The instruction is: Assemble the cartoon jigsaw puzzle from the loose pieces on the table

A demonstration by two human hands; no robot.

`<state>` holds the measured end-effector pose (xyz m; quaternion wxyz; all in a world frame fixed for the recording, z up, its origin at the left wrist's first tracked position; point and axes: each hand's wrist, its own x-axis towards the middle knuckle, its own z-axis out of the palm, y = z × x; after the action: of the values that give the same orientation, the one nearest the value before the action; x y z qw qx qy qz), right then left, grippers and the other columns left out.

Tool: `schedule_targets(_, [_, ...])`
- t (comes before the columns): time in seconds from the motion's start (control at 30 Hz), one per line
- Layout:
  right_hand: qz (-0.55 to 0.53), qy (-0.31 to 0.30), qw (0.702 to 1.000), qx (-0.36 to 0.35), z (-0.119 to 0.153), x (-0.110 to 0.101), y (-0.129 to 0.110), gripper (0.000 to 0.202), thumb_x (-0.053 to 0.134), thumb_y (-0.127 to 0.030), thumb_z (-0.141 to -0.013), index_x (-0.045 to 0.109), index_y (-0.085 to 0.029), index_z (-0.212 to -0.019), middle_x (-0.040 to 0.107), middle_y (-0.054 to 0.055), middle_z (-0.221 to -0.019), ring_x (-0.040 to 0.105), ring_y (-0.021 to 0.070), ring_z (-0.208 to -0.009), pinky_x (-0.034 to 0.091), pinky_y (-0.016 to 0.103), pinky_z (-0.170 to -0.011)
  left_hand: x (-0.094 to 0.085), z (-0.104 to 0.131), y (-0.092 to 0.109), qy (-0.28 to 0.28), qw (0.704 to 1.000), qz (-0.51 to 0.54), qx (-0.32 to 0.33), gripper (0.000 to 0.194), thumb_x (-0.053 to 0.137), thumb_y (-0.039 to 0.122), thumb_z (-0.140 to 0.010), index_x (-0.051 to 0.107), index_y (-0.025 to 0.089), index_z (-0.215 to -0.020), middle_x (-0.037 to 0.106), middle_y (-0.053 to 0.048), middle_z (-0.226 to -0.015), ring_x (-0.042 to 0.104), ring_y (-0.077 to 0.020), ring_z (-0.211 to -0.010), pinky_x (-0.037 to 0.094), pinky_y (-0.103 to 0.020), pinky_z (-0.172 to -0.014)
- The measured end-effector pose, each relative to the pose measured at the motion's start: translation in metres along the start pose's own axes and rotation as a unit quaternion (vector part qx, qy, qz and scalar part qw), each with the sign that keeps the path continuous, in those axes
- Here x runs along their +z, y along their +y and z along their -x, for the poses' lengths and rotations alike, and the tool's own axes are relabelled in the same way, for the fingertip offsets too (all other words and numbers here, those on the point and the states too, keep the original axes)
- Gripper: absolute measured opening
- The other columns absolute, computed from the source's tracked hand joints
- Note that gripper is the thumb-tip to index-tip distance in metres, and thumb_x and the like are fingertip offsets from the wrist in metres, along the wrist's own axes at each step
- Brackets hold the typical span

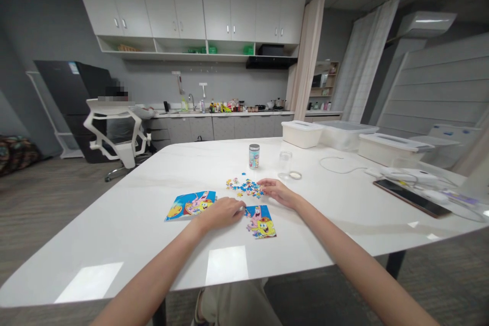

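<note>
My left hand (224,211) rests palm down with bent fingers at the upper left corner of a partly joined jigsaw puzzle (263,226). Whatever its fingertips hold, if anything, is hidden. Beyond it lies a spread of loose puzzle pieces (246,187), mostly blue and yellow. At the right edge of that spread, my right hand (279,193) has its fingers stretched out over a few pieces. A cartoon picture sheet (191,205) lies left of my left hand, partly covered by it. The joined section shows a pink and a yellow cartoon figure and has a ragged left edge.
Behind the pieces stand a printed tin (254,157) and a clear jar (284,165) with a round lid (295,175) beside it. A phone (410,198), cables and plastic boxes (349,134) occupy the table's right side. Someone sits in a white chair (114,132) further back.
</note>
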<state>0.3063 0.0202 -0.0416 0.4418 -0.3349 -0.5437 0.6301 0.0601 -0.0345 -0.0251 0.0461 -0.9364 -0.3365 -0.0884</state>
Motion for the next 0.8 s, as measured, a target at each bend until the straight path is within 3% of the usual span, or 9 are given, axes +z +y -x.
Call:
schedule_targets(0.23, [0.028, -0.01, 0.999, -0.014, 0.001, 0.002, 0.001, 0.031, 0.083, -0.025, -0.055, 0.07, -0.015, -0.081, 0.067, 0.0, -0.067, 0.054, 0.0093, -0.059, 0.037, 0.024, -0.059, 0.002, 0.001, 0.003, 0.036, 0.999, -0.013, -0.016, 0.029, 0.045, 0.026, -0.091, 0.057, 0.016, -0.115, 0.07, -0.009, -0.09, 0.066, -0.0251, -0.086, 0.049, -0.036, -0.075])
schedule_targets(0.43, [0.064, -0.037, 0.997, -0.033, 0.004, 0.024, 0.001, 0.03, 0.083, -0.027, -0.057, 0.068, -0.016, -0.081, 0.069, 0.002, -0.074, 0.059, 0.0122, -0.068, 0.04, 0.026, -0.064, 0.007, -0.005, 0.007, 0.11, 0.992, -0.026, -0.055, 0.037, 0.052, 0.029, -0.09, 0.049, 0.015, -0.123, 0.068, -0.013, -0.101, 0.065, -0.0268, -0.093, 0.05, -0.039, -0.077])
schedule_targets(0.63, [0.071, -0.079, 0.994, -0.032, 0.008, 0.041, 0.005, 0.028, 0.08, -0.034, -0.062, 0.062, -0.017, -0.076, 0.066, 0.0, -0.069, 0.059, 0.0116, -0.063, 0.042, 0.027, -0.064, 0.007, -0.007, 0.011, 0.196, 0.98, -0.032, 0.0, 0.017, 0.045, 0.029, -0.095, 0.054, 0.018, -0.105, 0.068, -0.006, -0.088, 0.065, -0.019, -0.08, 0.05, -0.031, -0.069])
schedule_targets(0.8, [0.08, -0.093, 0.992, -0.029, 0.007, 0.041, 0.005, 0.034, 0.081, -0.034, -0.063, 0.062, -0.015, -0.083, 0.066, 0.001, -0.071, 0.058, 0.0108, -0.062, 0.041, 0.025, -0.06, 0.009, -0.007, 0.01, 0.226, 0.973, -0.051, 0.012, 0.016, 0.048, 0.032, -0.094, 0.056, 0.018, -0.096, 0.066, -0.005, -0.08, 0.064, -0.0186, -0.074, 0.048, -0.03, -0.065])
